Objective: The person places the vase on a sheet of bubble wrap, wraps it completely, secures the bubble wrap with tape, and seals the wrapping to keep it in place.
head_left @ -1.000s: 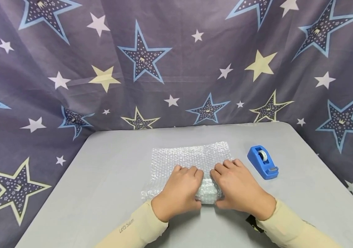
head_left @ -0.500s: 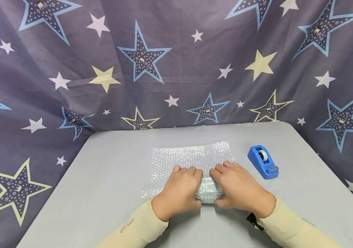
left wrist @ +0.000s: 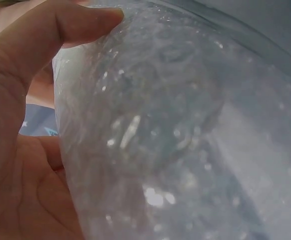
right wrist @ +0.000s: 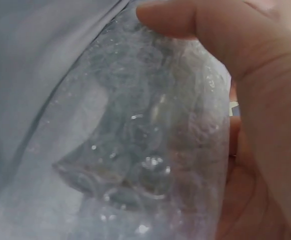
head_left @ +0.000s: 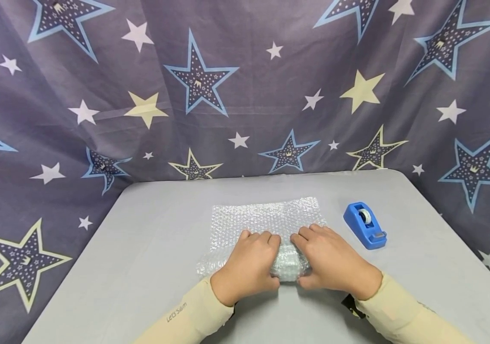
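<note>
A sheet of clear bubble wrap lies on the table, its near end rolled into a thick roll. My left hand grips the roll from the left, thumb on the near side and fingers over the top. From the right, my right hand holds it the same way, a short gap between the two hands. Something pale greenish shows through the layers in both wrist views; its kind I cannot tell. In the left wrist view the left thumb presses the plastic, and the right thumb does likewise in the other.
A blue tape dispenser with a roll of clear tape stands right of the bubble wrap. Grey cloth covers the table. Behind it and at both sides hangs a dark curtain printed with stars.
Both hands stay on the roll in nearly the same place. The right hand's fingers have shifted very slightly; the sheet and dispenser have not moved.
</note>
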Demonstrator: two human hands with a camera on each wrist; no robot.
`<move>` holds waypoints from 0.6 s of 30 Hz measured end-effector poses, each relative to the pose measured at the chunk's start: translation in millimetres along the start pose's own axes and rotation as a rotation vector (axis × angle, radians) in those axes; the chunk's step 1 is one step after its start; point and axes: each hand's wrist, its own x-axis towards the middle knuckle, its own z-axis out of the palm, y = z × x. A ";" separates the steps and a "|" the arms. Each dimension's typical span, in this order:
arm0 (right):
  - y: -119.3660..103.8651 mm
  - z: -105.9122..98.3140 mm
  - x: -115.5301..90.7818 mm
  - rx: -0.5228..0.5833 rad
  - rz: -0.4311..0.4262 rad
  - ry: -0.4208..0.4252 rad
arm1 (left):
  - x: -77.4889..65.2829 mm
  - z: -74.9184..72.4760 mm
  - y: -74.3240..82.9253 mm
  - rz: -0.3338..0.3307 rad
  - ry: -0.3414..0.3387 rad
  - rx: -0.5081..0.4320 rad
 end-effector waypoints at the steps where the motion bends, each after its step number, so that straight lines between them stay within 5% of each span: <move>1: 0.1 0.3 -0.1 0.003 0.000 0.001 | 0.1 0.3 0.1 0.000 -0.001 0.000; 18: 2.6 4.4 -0.8 0.033 0.008 -0.003 | 0.3 2.9 -1.0 0.002 -0.029 0.017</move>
